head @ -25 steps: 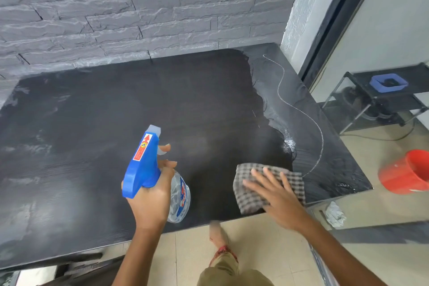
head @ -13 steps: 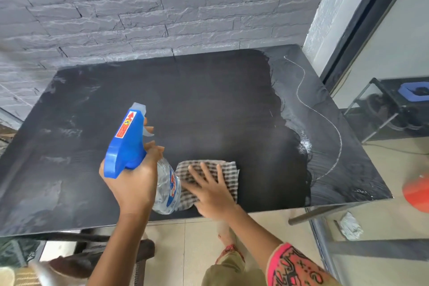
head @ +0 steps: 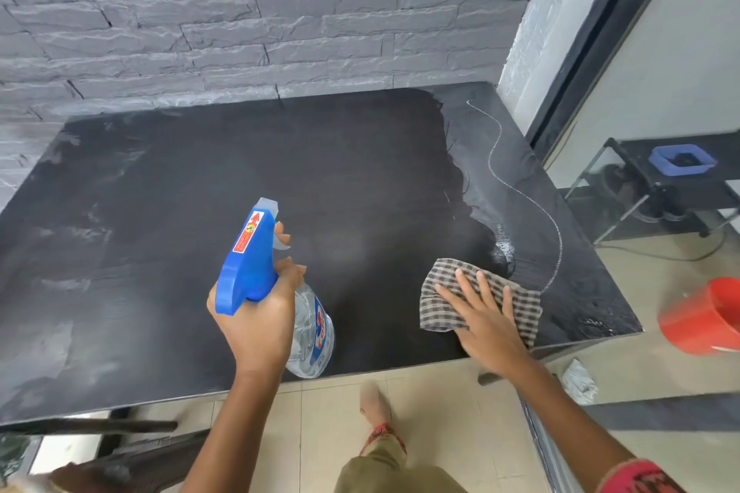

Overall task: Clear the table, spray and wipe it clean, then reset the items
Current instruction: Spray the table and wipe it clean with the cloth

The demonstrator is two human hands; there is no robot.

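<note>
Two hands are working over the black wood-grain tabletop [head: 192, 188]. Right hand [head: 486, 318] is pressing flat, fingers straight and spread, on the thin brown-and-white checked cloth [head: 442, 288] lying near the table's front right edge. Cloth is looking limp and light, likely bunching under drag (best pinned under a flat palm, or pinched at a corner to lift). Left hand [head: 256, 326] is gripping the neck of the clear plastic spray bottle with blue trigger head [head: 248, 260] above the front edge, forefinger curling at the trigger; bottle is looking light and rigid.

Matt dark woodgrain table [head: 168, 236], checked woven cloth [head: 444, 292], glossy clear plastic bottle [head: 310, 336].
</note>
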